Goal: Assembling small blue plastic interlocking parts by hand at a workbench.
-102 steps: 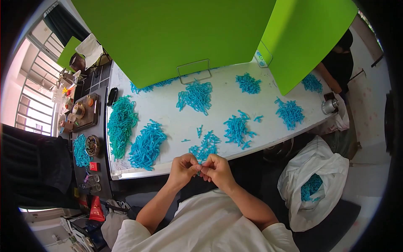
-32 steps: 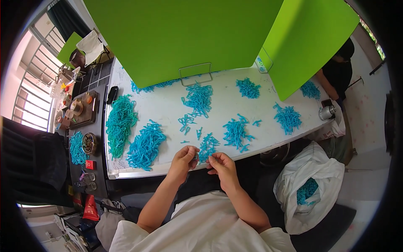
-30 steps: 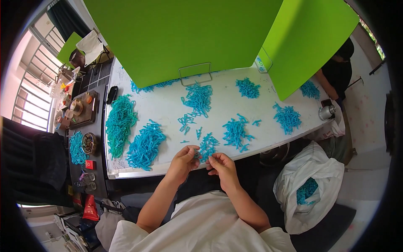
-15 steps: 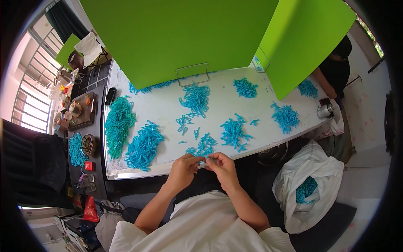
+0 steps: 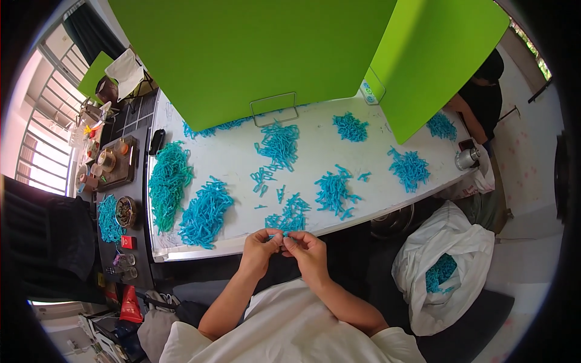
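At the table's near edge my left hand (image 5: 256, 249) and my right hand (image 5: 310, 257) meet, thumbs and fingertips pinched together. Between them shows a bit of a small blue plastic piece (image 5: 285, 234); the fingers cover most of it, so its exact shape is hidden. Just beyond my fingertips lies a loose pile of slim, clip-like blue plastic pieces (image 5: 293, 213). A few loose pieces (image 5: 262, 178) are scattered farther up. To the right is another small pile (image 5: 333, 190); to the left are a larger blue pile (image 5: 206, 213) and a greener one (image 5: 170, 184).
Tall green panels (image 5: 254, 54) stand on the white table (image 5: 242, 151), with a wire bracket (image 5: 274, 109) at the base. At right, a white sack (image 5: 417, 254) holds more blue pieces. A co-worker's arm (image 5: 472, 118) shows behind the right panel. A dark side table (image 5: 140, 169) stands left.
Both hands have drawn slightly left and down, closer to my body, with fingertips still together. The view has shifted a little. The piles look unchanged.
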Motion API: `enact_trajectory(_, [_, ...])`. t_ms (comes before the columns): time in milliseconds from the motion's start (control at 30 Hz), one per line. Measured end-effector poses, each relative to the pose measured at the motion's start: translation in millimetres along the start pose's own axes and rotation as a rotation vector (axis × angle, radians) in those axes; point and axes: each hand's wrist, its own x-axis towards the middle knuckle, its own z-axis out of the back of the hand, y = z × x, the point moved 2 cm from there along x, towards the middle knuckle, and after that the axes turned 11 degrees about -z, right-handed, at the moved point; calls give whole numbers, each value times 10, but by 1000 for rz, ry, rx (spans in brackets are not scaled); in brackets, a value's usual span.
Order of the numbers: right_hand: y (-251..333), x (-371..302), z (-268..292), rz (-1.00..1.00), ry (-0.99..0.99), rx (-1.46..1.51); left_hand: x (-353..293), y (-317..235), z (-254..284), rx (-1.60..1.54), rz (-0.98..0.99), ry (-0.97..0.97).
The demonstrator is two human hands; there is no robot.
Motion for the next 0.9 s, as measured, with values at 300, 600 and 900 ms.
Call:
enact_trajectory(300, [80,37,203,-112,-48,77,94,-83,82,-258,49,-53])
enact_trajectory(600, [124,57,352,-84,-41,88,-10,-179,-120,801,-489,102])
enact_trajectory(900, [190,23,313,44,-104,-108,-56,-299,-238,845,-562,52])
